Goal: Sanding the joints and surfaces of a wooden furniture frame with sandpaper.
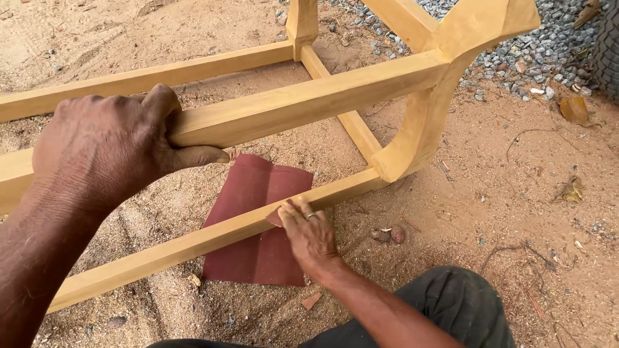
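A pale wooden furniture frame point(309, 96) lies on sandy ground. My left hand point(109, 145) grips its upper rail, fingers wrapped over the top and thumb along the side. My right hand point(309, 229), with a ring on one finger, presses a small reddish piece of sandpaper point(273, 218) against the lower rail point(193, 241). A larger dark red sandpaper sheet point(258, 251) lies flat on the sand beneath that rail, partly hidden by it.
Grey gravel point(516, 58) covers the ground at the top right, with a tyre point(607, 45) at the right edge. Dry leaves point(572, 109), twigs and two small stones point(390, 233) lie on the sand. My dark trouser leg point(458, 309) is at the bottom.
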